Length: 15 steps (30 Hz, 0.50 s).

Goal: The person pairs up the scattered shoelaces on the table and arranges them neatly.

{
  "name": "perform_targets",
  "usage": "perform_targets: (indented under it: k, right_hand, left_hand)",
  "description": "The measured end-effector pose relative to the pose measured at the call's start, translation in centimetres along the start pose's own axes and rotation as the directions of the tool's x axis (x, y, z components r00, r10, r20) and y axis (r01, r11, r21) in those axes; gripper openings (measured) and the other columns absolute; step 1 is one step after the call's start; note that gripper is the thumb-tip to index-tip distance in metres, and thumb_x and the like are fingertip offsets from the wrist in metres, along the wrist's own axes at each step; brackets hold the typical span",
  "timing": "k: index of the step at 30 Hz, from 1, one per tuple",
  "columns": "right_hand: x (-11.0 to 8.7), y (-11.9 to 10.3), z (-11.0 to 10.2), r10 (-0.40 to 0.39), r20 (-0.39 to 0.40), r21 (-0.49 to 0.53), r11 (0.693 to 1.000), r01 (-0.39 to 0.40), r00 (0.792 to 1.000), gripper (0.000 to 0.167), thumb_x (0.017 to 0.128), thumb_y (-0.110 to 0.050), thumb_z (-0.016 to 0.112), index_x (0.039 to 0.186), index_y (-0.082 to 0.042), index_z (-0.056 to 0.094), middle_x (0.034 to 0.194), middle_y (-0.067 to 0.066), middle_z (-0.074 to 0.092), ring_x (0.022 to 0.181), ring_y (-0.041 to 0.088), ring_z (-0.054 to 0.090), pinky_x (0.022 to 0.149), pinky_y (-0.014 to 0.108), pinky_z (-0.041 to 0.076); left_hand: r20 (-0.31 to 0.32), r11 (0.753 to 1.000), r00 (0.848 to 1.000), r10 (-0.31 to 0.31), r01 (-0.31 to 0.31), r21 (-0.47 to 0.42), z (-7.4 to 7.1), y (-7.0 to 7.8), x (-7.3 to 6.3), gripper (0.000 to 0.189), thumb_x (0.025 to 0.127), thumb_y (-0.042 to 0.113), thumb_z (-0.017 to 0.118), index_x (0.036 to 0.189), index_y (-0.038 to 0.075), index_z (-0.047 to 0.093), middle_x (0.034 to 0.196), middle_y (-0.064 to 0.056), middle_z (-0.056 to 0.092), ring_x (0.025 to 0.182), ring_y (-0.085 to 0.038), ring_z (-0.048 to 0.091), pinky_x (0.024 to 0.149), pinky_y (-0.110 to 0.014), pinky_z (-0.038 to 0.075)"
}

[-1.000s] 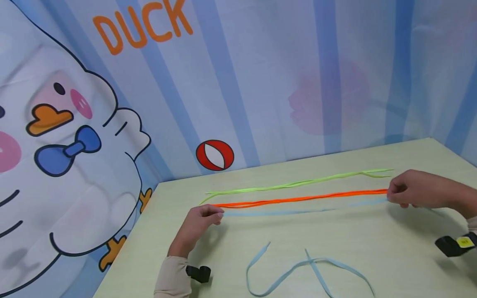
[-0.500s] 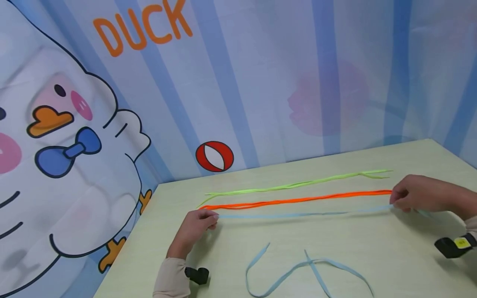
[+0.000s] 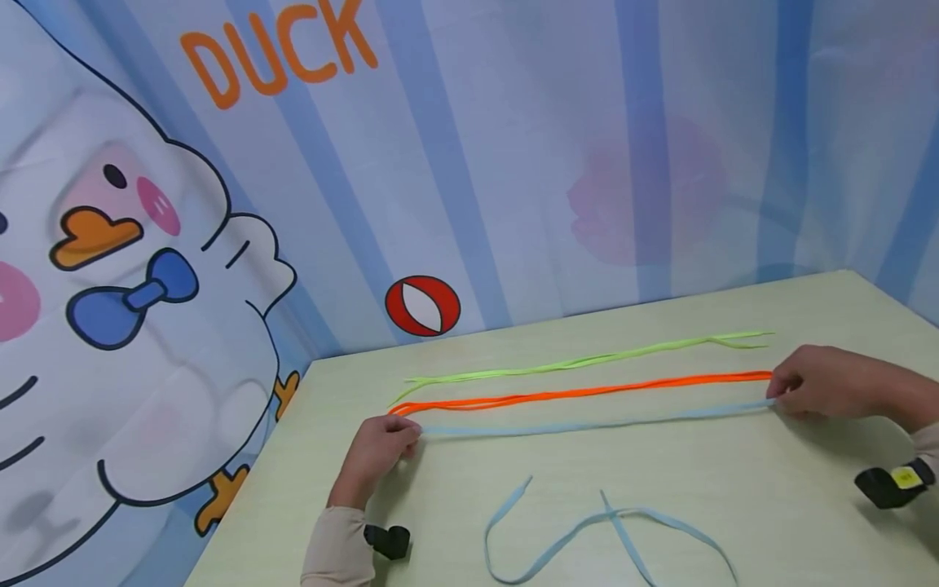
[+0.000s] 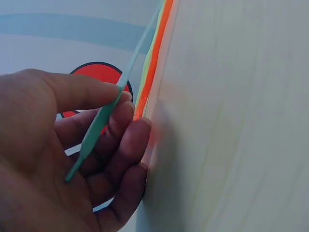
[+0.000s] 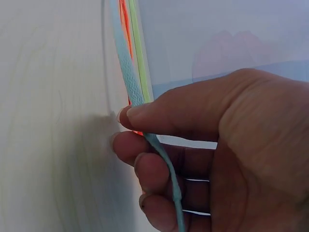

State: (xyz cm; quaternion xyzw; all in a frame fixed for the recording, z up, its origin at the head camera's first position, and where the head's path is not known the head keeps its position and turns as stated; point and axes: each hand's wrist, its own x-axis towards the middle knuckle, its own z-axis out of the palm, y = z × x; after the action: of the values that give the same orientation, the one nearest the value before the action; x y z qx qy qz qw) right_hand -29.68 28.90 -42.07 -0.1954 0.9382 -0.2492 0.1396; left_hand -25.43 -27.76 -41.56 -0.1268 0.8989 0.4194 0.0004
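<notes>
A light blue shoelace (image 3: pixel 587 426) stretches nearly straight between both hands, just in front of an orange lace. Its left end is pinched between thumb and finger of my left hand (image 3: pixel 379 450), and the short tip (image 4: pixel 89 137) hangs across the palm in the left wrist view. My right hand (image 3: pixel 832 383) pinches the other end, whose tail (image 5: pixel 174 183) runs down past the curled fingers in the right wrist view. Orange laces (image 3: pixel 572 394) lie lengthwise behind it, their right end hidden by the right hand. Farther back lie yellow-green laces (image 3: pixel 572 364).
Another light blue shoelace (image 3: pixel 557 550) lies in loose curves on the pale table (image 3: pixel 440 522) nearer the front. A printed curtain (image 3: pixel 528 163) hangs along the table's back edge.
The held blue lace has gone from slack and twisted to flatter and straighter. My left hand has shifted slightly left and toward me; the right hand moved slightly right.
</notes>
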Motion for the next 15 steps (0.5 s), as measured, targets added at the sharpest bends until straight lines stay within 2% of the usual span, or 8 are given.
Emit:
perform_targets:
  k: [5,11,15]
  right_hand:
    - [-0.10,-0.07,-0.07,0.006,-0.004,-0.014,1.000,-0.006,1.000,0.010,0.093,-0.005,0.063,0.095,-0.003,0.072,0.068,0.000,0.053,0.061,0.018,0.050,0.058,0.034,0.042]
    - [-0.07,-0.02,0.03,0.001,-0.012,-0.026,1.000,-0.001,1.000,0.009,0.093,-0.006,0.063,0.094,-0.006,0.073,0.065,-0.001,0.053,0.061,0.017,0.049,0.059,0.034,0.041]
    - [-0.02,-0.02,0.09,0.002,-0.010,-0.025,1.000,-0.002,1.000,0.010,0.093,-0.006,0.064,0.096,-0.003,0.073,0.072,-0.001,0.056,0.065,0.017,0.050,0.060,0.034,0.042]
  left_hand:
    - [-0.016,0.998,1.000,-0.019,0.020,0.059,-0.25,0.01,-0.09,0.017,0.096,0.019,0.065,0.105,0.008,0.074,0.091,-0.006,0.065,0.086,-0.023,0.054,0.070,-0.034,0.043]
    - [-0.057,0.992,0.998,-0.013,0.020,0.122,-0.37,-0.05,0.04,0.018,0.096,0.016,0.064,0.106,0.010,0.077,0.113,-0.008,0.066,0.106,-0.028,0.053,0.086,-0.043,0.047]
    - [-0.074,0.990,0.997,-0.020,0.030,0.141,-0.24,-0.36,0.23,0.018,0.096,0.014,0.062,0.106,0.009,0.077,0.117,-0.011,0.066,0.109,-0.030,0.053,0.089,-0.046,0.047]
